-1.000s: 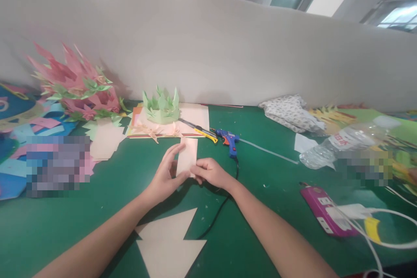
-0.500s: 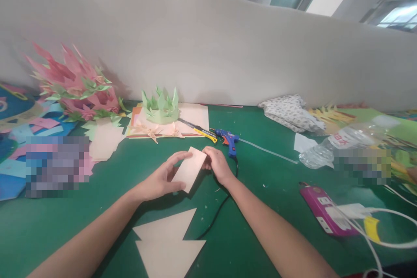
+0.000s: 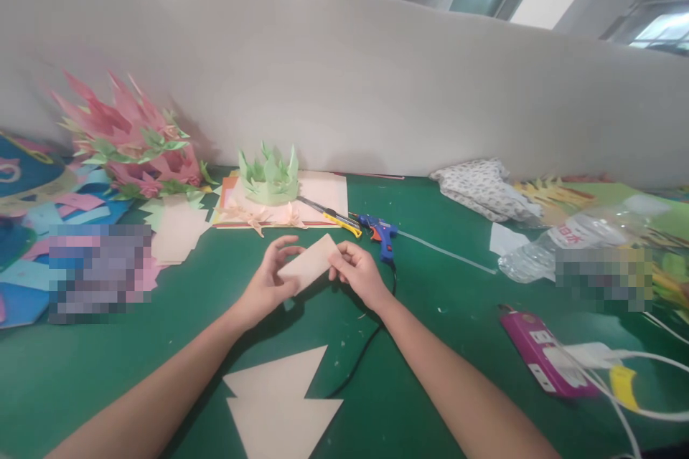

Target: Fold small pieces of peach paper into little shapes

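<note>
A small rectangular piece of pale cream paper (image 3: 311, 265) is held tilted above the green table. My right hand (image 3: 359, 271) pinches its right end between thumb and fingers. Around its left end curls my left hand (image 3: 272, 278), the thumb at the lower edge and the fingers at the upper one. Nearer to me lie two pale triangular paper shapes (image 3: 280, 405), one partly over or against the other. Just beyond my hands are a blue glue gun (image 3: 381, 233) with a long clear glue stick and a yellow utility knife (image 3: 341, 221).
A green paper crown (image 3: 269, 183) stands on paper sheets at the back. Pink paper crowns (image 3: 145, 147) and scraps lie left. On the right are a plastic bottle (image 3: 565, 244), a patterned cloth (image 3: 481, 190) and a purple power strip (image 3: 543, 355) with white cables.
The cream paper has turned to lie more sideways. My right thumb has moved onto its face at the right end, and my left fingers have shifted back along it.
</note>
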A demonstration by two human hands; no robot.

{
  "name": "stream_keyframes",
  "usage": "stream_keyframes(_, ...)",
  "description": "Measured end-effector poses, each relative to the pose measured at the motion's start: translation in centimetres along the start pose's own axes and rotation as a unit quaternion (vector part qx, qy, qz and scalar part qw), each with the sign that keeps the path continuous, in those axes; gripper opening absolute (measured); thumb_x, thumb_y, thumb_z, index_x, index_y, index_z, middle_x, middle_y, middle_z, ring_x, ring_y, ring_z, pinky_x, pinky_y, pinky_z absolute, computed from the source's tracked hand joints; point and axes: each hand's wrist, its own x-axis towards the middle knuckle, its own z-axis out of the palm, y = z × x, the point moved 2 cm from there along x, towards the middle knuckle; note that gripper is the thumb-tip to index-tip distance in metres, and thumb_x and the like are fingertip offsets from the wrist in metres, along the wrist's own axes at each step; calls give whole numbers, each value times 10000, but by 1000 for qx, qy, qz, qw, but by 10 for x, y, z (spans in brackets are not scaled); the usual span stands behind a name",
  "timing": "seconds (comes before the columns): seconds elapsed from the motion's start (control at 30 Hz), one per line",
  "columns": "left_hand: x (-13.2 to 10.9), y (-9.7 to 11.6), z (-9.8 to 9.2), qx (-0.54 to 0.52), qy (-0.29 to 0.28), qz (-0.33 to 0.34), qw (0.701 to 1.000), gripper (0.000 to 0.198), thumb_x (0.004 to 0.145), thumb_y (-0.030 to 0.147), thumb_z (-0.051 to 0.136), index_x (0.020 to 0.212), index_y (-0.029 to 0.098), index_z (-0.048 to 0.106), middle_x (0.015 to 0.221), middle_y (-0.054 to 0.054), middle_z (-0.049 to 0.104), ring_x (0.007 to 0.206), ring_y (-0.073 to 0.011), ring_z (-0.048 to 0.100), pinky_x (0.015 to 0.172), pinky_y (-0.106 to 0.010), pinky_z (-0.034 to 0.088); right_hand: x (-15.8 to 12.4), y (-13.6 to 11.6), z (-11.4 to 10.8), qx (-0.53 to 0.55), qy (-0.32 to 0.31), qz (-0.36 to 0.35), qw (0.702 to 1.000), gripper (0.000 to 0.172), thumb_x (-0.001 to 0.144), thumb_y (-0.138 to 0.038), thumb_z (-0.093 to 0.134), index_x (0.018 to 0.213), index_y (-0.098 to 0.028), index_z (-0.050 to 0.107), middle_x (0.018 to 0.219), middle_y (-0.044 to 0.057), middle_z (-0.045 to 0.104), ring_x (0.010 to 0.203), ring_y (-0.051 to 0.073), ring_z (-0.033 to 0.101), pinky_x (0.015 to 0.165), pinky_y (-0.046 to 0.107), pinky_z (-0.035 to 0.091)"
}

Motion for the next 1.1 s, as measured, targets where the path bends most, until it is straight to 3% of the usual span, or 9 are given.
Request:
stream_keyframes(0.07, 4, -2, -1, -36, 70, 13, 997, 576, 677, 177, 634, 1177, 262, 361, 1024, -14, 528, 767, -102, 566, 630, -191, 467, 1, 0, 0, 29, 23, 7, 999, 227, 774, -381, 589, 753, -169, 513, 600, -12, 621, 447, 60, 450, 449, 182, 356)
stream_keyframes(0.17, 7, -4, 2, -34, 93, 5, 995, 534, 667, 249, 678, 1129, 210, 413, 1017, -32, 575, 908, -144, 573, 785, -248, 465, 0, -1, 4, 55, 6, 11, 998, 224, 762, -362, 608, 753, -168, 497, 687, 20, 665, 538, 85, 547, 517, 200, 426)
stream_keyframes(0.37, 2, -2, 5, 96, 93, -26, 991, 465, 666, 297, 668, 1067, 162, 473, 791, -3, 613, 633, -126, 581, 569, -220, 457, -6, 0, 15, 19, -79, 23, 996, 238, 749, -320, 627, 905, -154, 557, 725, 30, 676, 596, 117, 604, 573, 241, 480)
stream_keyframes(0.6, -2, -4, 4, 254, 53, 51, 964, 403, 684, 223, 610, 1068, 193, 492, 824, -4, 625, 675, -130, 591, 650, -232, 449, -12, -5, 18, -62, -92, -18, 994, 185, 755, -309, 612, 858, -158, 638, 724, 21, 642, 656, 145, 613, 608, 256, 497)
stream_keyframes(0.93, -2, -2, 5, 276, 40, 43, 959, 393, 667, 184, 559, 1051, 207, 475, 791, 26, 610, 599, -99, 575, 588, -197, 438, -11, -9, 17, -157, -119, -96, 976, 179, 737, -137, 554, 840, -172, 696, 771, 14, 631, 682, 113, 558, 591, 200, 410)
stream_keyframes(1.1, -3, 1, 7, 293, 62, 47, 953, 369, 657, 190, 565, 1020, 203, 502, 784, 25, 622, 615, -106, 576, 601, -201, 445, -11, -11, 19, -200, -107, -125, 966, 153, 699, -89, 517, 667, -159, 650, 644, -14, 583, 603, 98, 500, 539, 193, 354)
